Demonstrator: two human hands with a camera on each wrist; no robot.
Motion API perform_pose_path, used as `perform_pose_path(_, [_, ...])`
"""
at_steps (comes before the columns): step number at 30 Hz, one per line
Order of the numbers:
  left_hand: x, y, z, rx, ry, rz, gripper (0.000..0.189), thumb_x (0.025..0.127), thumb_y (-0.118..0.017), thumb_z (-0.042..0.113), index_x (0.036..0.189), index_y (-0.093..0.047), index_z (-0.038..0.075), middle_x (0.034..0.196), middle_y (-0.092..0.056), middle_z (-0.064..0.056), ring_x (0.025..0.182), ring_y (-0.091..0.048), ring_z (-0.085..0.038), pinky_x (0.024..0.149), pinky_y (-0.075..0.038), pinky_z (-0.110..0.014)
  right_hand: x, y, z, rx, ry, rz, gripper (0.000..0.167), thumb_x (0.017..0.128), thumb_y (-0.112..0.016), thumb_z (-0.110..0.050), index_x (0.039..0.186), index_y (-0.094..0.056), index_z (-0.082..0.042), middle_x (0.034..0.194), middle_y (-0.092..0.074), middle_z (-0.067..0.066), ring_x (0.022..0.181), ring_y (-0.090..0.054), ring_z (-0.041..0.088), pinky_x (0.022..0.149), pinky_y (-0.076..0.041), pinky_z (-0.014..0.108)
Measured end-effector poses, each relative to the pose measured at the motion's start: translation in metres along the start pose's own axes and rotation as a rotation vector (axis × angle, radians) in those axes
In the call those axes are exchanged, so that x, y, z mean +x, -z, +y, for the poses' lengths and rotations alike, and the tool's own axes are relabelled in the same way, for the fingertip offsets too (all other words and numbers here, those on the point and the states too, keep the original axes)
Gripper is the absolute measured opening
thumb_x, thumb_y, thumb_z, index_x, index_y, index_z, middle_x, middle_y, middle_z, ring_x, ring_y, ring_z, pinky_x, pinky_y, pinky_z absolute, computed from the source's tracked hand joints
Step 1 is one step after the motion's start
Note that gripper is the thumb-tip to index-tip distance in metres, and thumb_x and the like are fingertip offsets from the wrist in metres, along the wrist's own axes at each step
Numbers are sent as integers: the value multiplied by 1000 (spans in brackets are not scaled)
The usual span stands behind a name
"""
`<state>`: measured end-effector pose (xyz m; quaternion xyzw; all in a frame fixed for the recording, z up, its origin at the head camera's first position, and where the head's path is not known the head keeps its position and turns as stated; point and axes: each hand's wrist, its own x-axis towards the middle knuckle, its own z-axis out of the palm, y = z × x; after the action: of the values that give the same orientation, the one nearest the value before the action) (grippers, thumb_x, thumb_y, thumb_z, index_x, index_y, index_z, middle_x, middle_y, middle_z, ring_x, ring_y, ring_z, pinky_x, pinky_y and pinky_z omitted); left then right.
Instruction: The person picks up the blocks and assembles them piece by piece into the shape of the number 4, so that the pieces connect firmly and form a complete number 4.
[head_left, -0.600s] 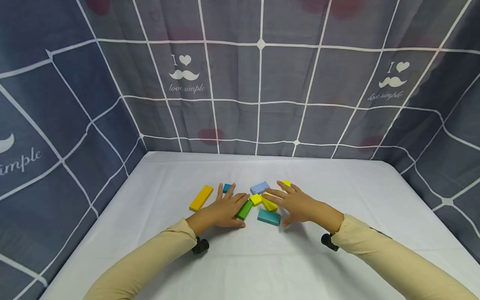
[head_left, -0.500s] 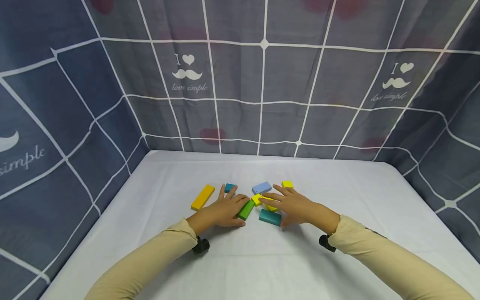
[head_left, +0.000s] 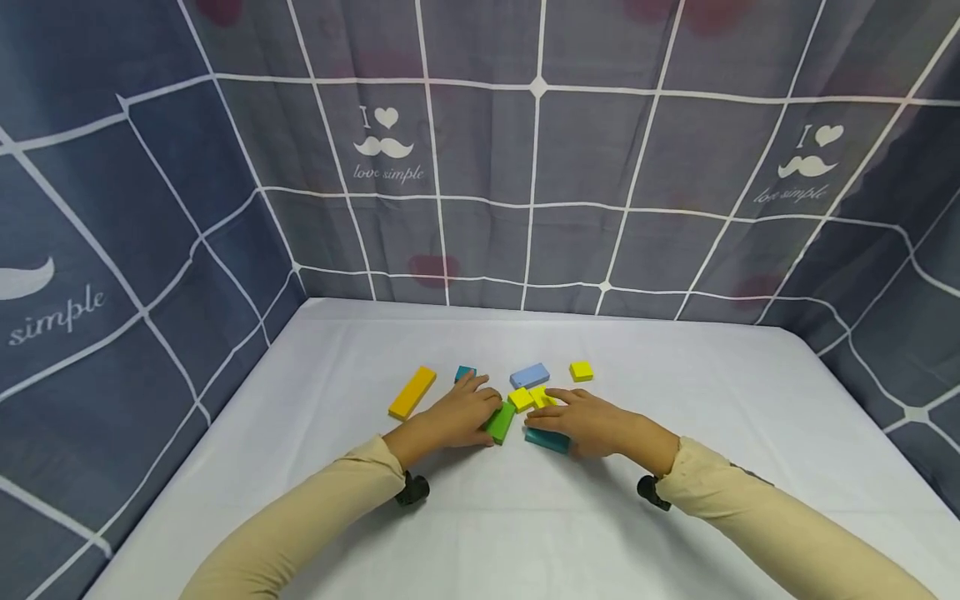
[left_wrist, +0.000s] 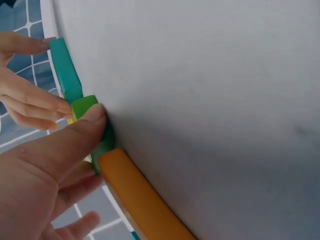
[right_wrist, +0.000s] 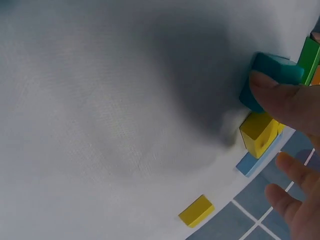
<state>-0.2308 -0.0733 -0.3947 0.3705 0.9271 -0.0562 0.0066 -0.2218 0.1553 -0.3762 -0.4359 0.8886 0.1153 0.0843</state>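
Note:
My left hand [head_left: 456, 414] pinches a green block [head_left: 501, 423]; in the left wrist view its thumb lies along the block's near side, with fingers behind. My right hand [head_left: 596, 427] holds a teal block [head_left: 547, 441] on the white table. In the right wrist view its thumb presses the end of that block, and part of the grip is hidden. Just beyond the two hands lie a small yellow block [head_left: 521, 400] and a yellow piece [head_left: 540, 397], the latter partly covered by the right fingers.
An orange-yellow long block [head_left: 412, 392] lies left of the left hand. Behind the hands are a dark teal block [head_left: 464, 372], a light blue block [head_left: 530, 376] and another yellow block [head_left: 581, 372]. A grey checked curtain [head_left: 480, 167] borders the white table [head_left: 480, 533].
The left fingers have drawn in around the green block. The right hand has lowered and closed in on the teal block, uncovering the far yellow block. The head view has shifted slightly.

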Motion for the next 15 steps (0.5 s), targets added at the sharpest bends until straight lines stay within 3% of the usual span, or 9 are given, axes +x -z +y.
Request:
perform_pose_path(6, [-1, 2, 4, 3, 23, 24, 54, 74, -70, 47, 114, -58, 13, 119, -59, -1, 121, -44, -26, 106, -29, -43, 1, 1, -2, 19, -3, 68, 62, 70, -76, -10, 127, -54, -22, 125, -57, -5, 121, -42, 27, 96, -39, 44])
perform_pose_path(12, [-6, 5, 15, 115, 14, 46, 55, 72, -68, 54, 110, -61, 15, 111, -62, 3, 110, -42, -20, 96, -29, -40, 0, 3, -4, 64, -63, 42, 60, 68, -79, -31, 123, -57, -19, 120, -59, -4, 110, -45, 21, 92, -40, 39])
perform_pose_path(15, [-9, 7, 20, 117, 16, 67, 57, 69, -69, 57, 109, -62, 17, 106, -63, 5, 102, -40, -18, 87, -29, -35, -3, 2, -4, 113, -102, 39, 61, 66, -80, -36, 120, -58, -16, 114, -59, -4, 101, -45, 17, 89, -40, 35])
